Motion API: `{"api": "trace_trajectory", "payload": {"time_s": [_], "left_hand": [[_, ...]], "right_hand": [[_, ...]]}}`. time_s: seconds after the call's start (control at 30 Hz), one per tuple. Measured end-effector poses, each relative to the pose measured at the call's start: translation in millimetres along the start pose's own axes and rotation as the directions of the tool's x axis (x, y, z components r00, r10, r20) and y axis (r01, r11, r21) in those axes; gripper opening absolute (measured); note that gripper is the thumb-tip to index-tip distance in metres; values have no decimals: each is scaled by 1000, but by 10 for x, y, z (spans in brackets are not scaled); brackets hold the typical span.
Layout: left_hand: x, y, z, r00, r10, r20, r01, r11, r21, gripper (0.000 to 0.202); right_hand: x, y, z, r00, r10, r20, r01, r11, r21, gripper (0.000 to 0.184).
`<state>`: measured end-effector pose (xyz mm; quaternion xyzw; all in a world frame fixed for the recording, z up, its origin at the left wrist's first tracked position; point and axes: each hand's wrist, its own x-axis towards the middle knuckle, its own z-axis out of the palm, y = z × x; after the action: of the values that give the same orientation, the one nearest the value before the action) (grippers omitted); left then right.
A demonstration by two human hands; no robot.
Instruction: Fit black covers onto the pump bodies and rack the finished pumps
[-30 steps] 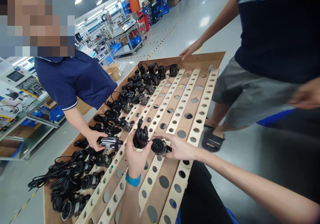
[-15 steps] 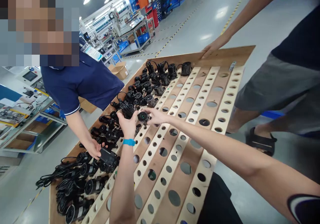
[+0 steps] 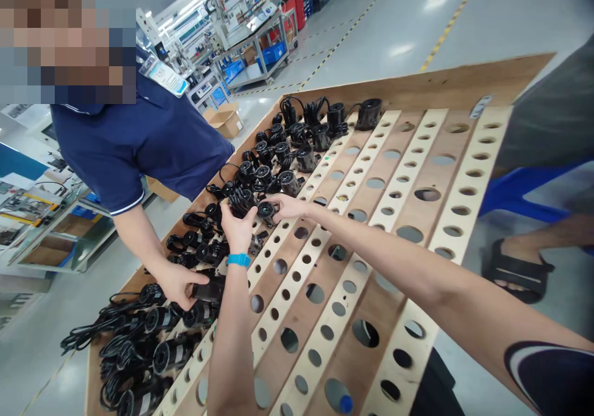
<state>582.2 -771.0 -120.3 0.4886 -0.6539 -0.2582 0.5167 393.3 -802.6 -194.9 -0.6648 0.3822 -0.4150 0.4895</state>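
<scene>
My left hand [image 3: 236, 225], with a blue wristband, is closed around a coiled black cable bundle [image 3: 239, 200]. My right hand [image 3: 288, 206] grips the small black pump [image 3: 266, 212] joined to that cable, holding it over the left rows of a wooden board with round holes [image 3: 371, 230]. Both arms reach far forward across the board. Several more black pumps with coiled cables [image 3: 278, 156] lie in rows along the board's left side.
A person in a dark blue shirt [image 3: 139, 143] stands at the left; that person's hand [image 3: 179, 283] holds another black pump [image 3: 208, 290]. A second person's sandalled foot [image 3: 515, 270] and grey shorts show at the right. Workbenches and a cardboard box [image 3: 225, 119] stand behind.
My hands have carried the pump and cable forward from the near middle of the board to the left rows. The person on the right has taken their hand off the board's far edge.
</scene>
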Motion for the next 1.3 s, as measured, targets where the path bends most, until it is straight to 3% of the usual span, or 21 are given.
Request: {"api": "trace_trajectory", "payload": {"time_s": [0.23, 0.5, 0.67, 0.77, 0.87, 0.97, 1.03, 1.1, 1.17, 1.23, 1.3], "left_hand": [[107, -72, -33, 993, -115, -23, 116, 993, 30, 44], [275, -48, -36, 955, -259, 146, 282, 944, -170, 40], [331, -69, -119, 948, -268, 170, 305, 918, -252, 49], [369, -32, -185, 965, -216, 146, 249, 930, -269, 76], [409, 34, -253, 985, -55, 161, 64, 997, -50, 88], [469, 97, -332, 971, 25, 236, -100, 945, 310, 51], [524, 139, -387, 960, -3, 280, -111, 913, 392, 32], [586, 194, -435, 922, -80, 378, -79, 919, 387, 37], [647, 268, -461, 832, -186, 523, -64, 904, 423, 63], [695, 350, -449, 741, -250, 623, -171, 828, 535, 85], [717, 424, -400, 728, -245, 641, -335, 689, 643, 89]], "right_hand": [[8, 50, 2, 1000, 15, -4, -15, 994, -108, 69], [-80, 51, 173, 986, -32, -163, -18, 955, -296, 62], [-121, 35, 213, 979, -63, -195, -14, 929, -371, 59], [-121, 30, 200, 979, -64, -191, -18, 918, -396, 56], [-120, 32, 194, 980, -69, -186, -15, 908, -418, 53], [-126, 42, 199, 980, -82, -181, -5, 900, -436, 54], [-130, 50, 201, 980, -89, -177, 0, 893, -450, 56], [-134, 53, 199, 981, -90, -172, 0, 886, -464, 57], [-138, 51, 194, 982, -91, -166, 1, 879, -477, 57], [-141, 43, 190, 982, -93, -164, 0, 871, -491, 59], [-144, 36, 188, 982, -92, -167, -5, 863, -505, 61]]}}
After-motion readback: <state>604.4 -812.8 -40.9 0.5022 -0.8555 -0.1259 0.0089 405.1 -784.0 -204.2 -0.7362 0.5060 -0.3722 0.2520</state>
